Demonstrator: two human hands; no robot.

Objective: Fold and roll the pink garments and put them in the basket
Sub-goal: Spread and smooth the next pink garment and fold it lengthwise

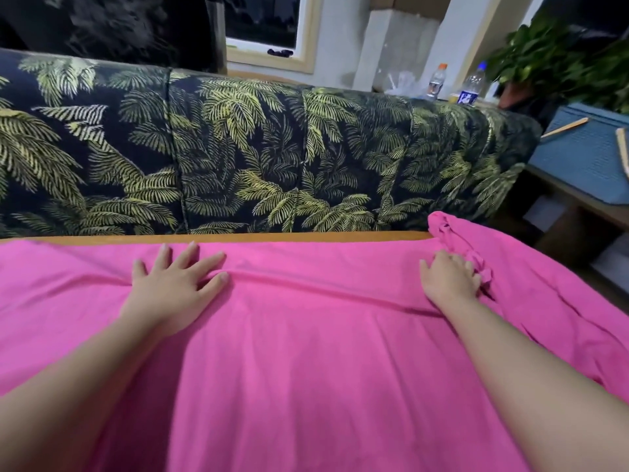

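A large bright pink garment (pixel 306 352) lies spread over a wooden table, covering almost all of it, with a long crease running between my hands. My left hand (pixel 177 284) rests flat on the cloth with fingers spread, near the far edge. My right hand (pixel 449 279) lies on the cloth to the right, its fingertips pressed into a bunched, gathered part of the garment (pixel 456 240); I cannot tell whether they pinch it. The blue woven basket (pixel 585 155) with wooden handles stands at the right on a low shelf.
The table's wooden far edge (pixel 238 237) shows just beyond the cloth. Behind it is a sofa with a dark palm-leaf cover (pixel 255 155). Two plastic bottles (pixel 471 86) and a potted plant (pixel 561 59) stand at the back right.
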